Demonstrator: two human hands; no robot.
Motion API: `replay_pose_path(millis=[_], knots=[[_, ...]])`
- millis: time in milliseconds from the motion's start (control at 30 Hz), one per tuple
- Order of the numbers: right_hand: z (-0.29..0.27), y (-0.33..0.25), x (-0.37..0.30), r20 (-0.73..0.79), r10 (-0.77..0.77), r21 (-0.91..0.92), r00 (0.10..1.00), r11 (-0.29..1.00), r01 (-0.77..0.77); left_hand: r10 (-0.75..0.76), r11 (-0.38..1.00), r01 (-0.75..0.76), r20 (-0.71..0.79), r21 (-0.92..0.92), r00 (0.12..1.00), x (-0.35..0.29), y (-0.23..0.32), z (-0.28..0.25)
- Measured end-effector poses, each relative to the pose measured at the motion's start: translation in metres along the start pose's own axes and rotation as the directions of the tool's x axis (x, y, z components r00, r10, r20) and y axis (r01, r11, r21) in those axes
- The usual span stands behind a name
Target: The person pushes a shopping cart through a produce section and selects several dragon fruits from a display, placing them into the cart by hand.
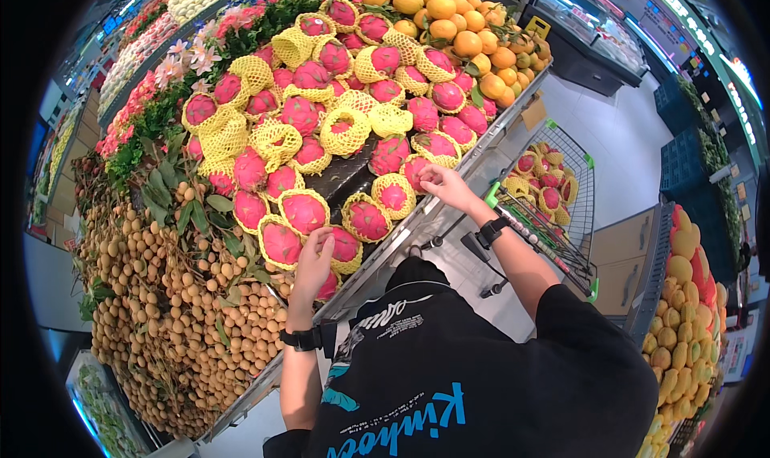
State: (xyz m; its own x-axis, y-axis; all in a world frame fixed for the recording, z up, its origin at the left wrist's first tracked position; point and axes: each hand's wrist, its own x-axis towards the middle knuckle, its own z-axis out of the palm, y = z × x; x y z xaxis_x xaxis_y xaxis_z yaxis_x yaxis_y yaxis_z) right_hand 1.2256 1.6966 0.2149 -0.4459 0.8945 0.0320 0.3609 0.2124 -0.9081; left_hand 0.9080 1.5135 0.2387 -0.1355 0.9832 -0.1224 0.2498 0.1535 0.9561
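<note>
Many pink dragon fruits [301, 115], most in yellow foam nets, are heaped on a sloping market stand. My left hand [315, 257] is at the near edge of the heap, its fingers loosely bent and apart, beside a netted dragon fruit [346, 246]. Farther right, my right hand [449, 187] reaches over the stand's edge. Its fingertips rest against the side of another dragon fruit [415, 172] without wrapping round it. Between the hands lie two netted dragon fruits [367, 220]. Behind these, a strip of black liner [343, 177] shows through a gap in the heap.
Longans [176, 306] are piled to the left, oranges [457, 25] at the far right. A shopping cart [589, 185] holding netted dragon fruits stands beside the stand's metal edge [381, 253]. Yellow mangoes [678, 338] are on a display to my right. Artificial flowers [188, 61] line the back.
</note>
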Motion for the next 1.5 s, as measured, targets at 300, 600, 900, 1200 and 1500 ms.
replay_pose_path(millis=[300, 600, 900, 1200, 1500], knots=[[0.002, -0.044, 0.04, 0.048, -0.151, -0.199, 0.987, 0.967, 0.158, -0.003, 0.997, 0.013, 0.124, -0.08, 0.992, 0.034, 0.003, 0.038], [0.065, -0.089, 0.162, 0.289, -0.3, -0.754, 0.909, 0.514, 0.409, -0.115, 0.984, 0.128, 0.102, -0.126, 0.988, 0.035, 0.029, 0.056], [0.025, -0.071, 0.185, -0.008, -0.503, -0.258, 0.864, 0.836, 0.484, -0.12, 0.989, 0.113, -0.07, -0.1, 0.99, 0.054, 0.025, 0.063], [-0.145, -0.074, 0.163, 0.178, -0.068, 0.903, 0.982, 0.408, -0.135, 0.181, 0.953, -0.122, -0.198, 0.277, 0.963, 0.174, 0.077, 0.082], [-0.233, -0.019, 0.102, -0.004, 0.001, 0.924, 1.0, 0.383, 0.003, -0.052, 0.516, 0.222, -0.229, 0.827, 0.972, 0.299, 0.112, 0.125]])
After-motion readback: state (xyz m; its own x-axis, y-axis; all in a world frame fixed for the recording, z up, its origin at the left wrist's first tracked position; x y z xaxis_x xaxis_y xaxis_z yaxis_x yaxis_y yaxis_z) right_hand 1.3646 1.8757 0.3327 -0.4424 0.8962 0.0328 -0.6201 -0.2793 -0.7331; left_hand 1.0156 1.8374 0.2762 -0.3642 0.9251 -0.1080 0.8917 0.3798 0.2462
